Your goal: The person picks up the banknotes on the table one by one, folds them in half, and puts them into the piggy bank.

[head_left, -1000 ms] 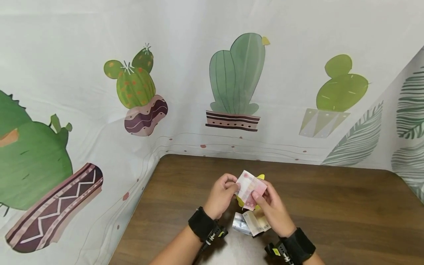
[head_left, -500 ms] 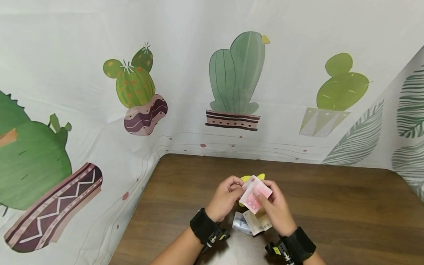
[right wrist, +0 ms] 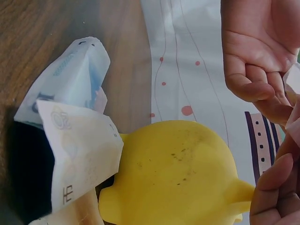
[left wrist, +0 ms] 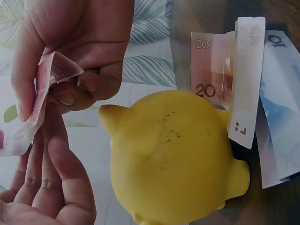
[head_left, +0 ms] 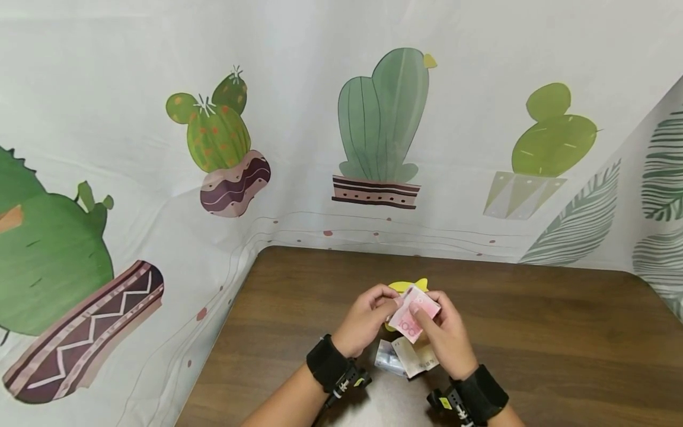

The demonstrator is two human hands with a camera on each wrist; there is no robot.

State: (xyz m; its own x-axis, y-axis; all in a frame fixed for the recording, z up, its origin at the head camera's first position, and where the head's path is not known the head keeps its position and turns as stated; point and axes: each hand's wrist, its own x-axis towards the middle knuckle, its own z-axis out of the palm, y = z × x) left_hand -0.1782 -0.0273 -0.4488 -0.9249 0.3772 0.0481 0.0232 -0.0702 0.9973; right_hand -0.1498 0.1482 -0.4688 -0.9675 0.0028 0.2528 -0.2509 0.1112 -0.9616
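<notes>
Both hands hold a pink 100 banknote [head_left: 409,320] above a yellow, rounded object [left wrist: 173,150] with stubby ear-like or foot-like points. My right hand [head_left: 448,332] grips the note's right part, with the thumb flat on its face. The left hand [head_left: 368,314] pinches its left edge between thumb and fingers. In the left wrist view, the note looks bent, with one corner folded over. A folded 20 banknote [left wrist: 246,79] and a bluish 10 banknote [left wrist: 281,93] lie beside the yellow object, on the near side. Dark scuffs mark the yellow surface.
The brown wooden table [head_left: 533,332] extends to both sides. A white cloth with cactus prints [head_left: 299,148] hangs behind it and along the left. A black area [right wrist: 28,168] shows under the folded notes; I cannot tell whether it is an object or a shadow.
The pink banknote has turned, so its 100 face now shows instead of its paler part. Both hands have shifted slightly right with it. The notes on the table stay put.
</notes>
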